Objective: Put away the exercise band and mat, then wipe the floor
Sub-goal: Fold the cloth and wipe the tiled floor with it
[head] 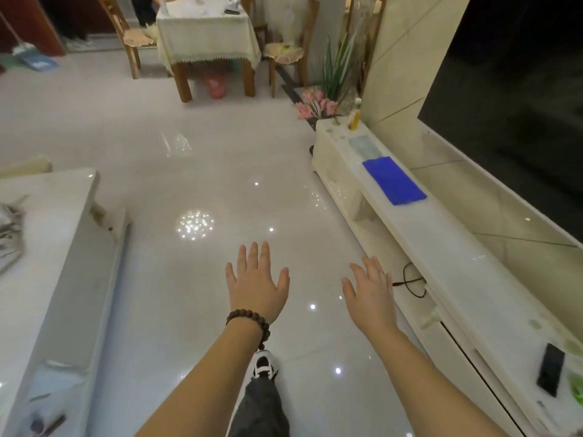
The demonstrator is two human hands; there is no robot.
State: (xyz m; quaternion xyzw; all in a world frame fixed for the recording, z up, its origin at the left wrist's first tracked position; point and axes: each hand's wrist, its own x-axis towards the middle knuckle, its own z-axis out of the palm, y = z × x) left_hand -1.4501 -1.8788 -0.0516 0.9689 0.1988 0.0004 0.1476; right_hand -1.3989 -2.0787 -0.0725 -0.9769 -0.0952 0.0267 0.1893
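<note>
My left hand (257,283) and my right hand (372,293) are both stretched out in front of me over the glossy white tiled floor (202,171), fingers straight and spread, holding nothing. A bead bracelet circles my left wrist. A folded blue cloth (394,180) lies flat on the white TV cabinet (441,247) to the right, ahead of my right hand. No exercise band or mat shows in this view. A mop with a blue head (34,59) leans at the far left by the doorway.
A white coffee table (47,234) stands on the left. A dining table (206,36) with chairs is at the back. Pink flowers in a plant pot (318,104) sit beside the cabinet's far end. A black remote (550,369) and a cable (411,280) lie on the cabinet.
</note>
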